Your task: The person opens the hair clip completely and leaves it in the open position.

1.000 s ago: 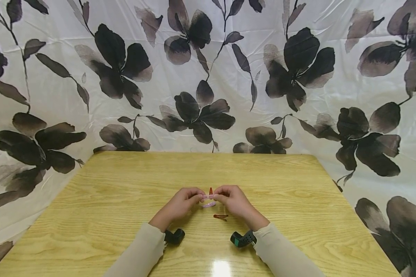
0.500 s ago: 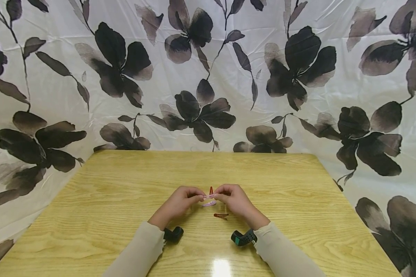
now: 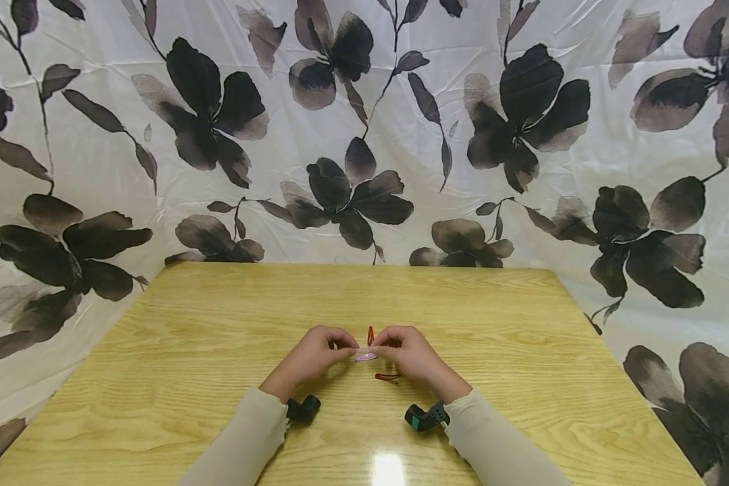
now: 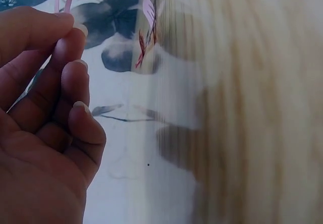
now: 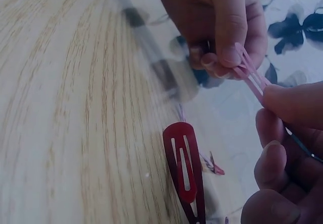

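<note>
A pink snap hair clip is stretched between my two hands, above the table. My left hand pinches one end of it between thumb and forefinger; the left wrist view shows the other fingers of this hand curled loosely. The opposite end is pinched by my right hand. Just beneath the held clip, a lilac-pink hair clip lies on the wood. One red hair clip lies just beyond the hands. Another red hair clip, its parts spread apart, is nearer, beside my right wrist.
The wooden table extends around the hands on all sides. Behind it hangs a pale cloth with dark flowers. A black wrist camera sits at the left cuff and another black wrist camera at the right cuff.
Both hands have come down slightly with the pink hair clip, which now overlaps the lilac-pink one in the head view. The clips on the table stay where they were.
</note>
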Demonstrator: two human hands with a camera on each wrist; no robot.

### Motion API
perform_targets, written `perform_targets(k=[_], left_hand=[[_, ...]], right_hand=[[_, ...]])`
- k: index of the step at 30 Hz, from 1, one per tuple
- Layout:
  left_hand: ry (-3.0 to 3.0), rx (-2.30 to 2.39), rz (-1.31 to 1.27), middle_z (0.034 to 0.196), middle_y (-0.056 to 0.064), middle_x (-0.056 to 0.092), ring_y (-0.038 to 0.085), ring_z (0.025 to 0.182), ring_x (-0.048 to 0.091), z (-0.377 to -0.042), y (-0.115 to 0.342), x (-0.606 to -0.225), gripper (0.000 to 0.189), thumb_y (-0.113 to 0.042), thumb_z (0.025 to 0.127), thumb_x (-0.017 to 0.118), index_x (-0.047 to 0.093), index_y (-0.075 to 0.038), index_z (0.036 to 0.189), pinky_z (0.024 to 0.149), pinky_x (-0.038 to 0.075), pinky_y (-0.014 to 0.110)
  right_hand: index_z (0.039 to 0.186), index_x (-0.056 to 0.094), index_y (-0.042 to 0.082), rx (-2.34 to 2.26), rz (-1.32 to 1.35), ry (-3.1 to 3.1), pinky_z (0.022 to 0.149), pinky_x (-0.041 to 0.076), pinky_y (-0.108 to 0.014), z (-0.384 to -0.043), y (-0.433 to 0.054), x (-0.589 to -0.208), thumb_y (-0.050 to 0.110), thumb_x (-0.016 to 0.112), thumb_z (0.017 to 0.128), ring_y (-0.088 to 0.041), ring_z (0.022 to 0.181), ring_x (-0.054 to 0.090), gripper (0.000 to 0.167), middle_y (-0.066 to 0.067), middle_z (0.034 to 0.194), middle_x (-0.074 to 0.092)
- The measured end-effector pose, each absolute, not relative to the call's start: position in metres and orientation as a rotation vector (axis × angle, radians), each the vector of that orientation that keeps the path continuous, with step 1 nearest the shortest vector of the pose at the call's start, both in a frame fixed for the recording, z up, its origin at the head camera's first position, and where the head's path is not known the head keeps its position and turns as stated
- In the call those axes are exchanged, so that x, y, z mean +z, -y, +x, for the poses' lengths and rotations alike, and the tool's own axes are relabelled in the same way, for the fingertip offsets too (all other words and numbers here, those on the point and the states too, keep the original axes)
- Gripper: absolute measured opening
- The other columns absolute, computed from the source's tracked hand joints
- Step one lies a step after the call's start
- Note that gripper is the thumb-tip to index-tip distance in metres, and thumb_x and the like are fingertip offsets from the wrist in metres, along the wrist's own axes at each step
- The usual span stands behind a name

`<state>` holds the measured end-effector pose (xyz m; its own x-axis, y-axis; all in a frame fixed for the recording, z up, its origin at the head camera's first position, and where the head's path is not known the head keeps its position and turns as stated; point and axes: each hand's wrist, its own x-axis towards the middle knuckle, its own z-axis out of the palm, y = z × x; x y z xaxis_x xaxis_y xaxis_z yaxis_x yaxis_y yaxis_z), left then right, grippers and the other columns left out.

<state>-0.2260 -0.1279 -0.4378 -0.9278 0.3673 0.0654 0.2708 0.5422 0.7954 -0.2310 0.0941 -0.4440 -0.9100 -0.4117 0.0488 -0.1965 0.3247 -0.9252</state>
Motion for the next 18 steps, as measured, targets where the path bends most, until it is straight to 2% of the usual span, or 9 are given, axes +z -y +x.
perform_targets(k=[10, 18], left_hand=[[-2.720, 1.291, 0.589, 0.086, -0.006, 0.068, 0.013, 0.074, 0.055, -0.2249, 0.1295, -0.4384, 0.006, -0.018, 0.089, 0.070, 0.074, -0.022, 0.086, 0.064, 0.045, 0.027], [-2.749, 1.185, 0.640, 0.086, -0.008, 0.069, 0.009, 0.074, 0.056, -0.2225, 0.1298, -0.4372, 0.010, -0.016, 0.090, 0.068, 0.075, -0.022, 0.088, 0.066, 0.047, 0.026]], right_hand=[[0.094, 0.072, 0.018, -1.509, -0.684, -2.481, 0.065, 0.045, -0.028, -0.2287, -0.0941, -0.4472, 0.018, 0.068, 0.091, -0.015, 0.076, 0.054, 0.005, -0.002, 0.092, 0.066], [0.089, 0.072, 0.020, -1.406, -0.785, -2.588, 0.063, 0.046, -0.026, -0.2269, -0.0932, -0.4498, 0.015, 0.066, 0.091, -0.012, 0.069, 0.053, 0.008, 0.005, 0.085, 0.066]])
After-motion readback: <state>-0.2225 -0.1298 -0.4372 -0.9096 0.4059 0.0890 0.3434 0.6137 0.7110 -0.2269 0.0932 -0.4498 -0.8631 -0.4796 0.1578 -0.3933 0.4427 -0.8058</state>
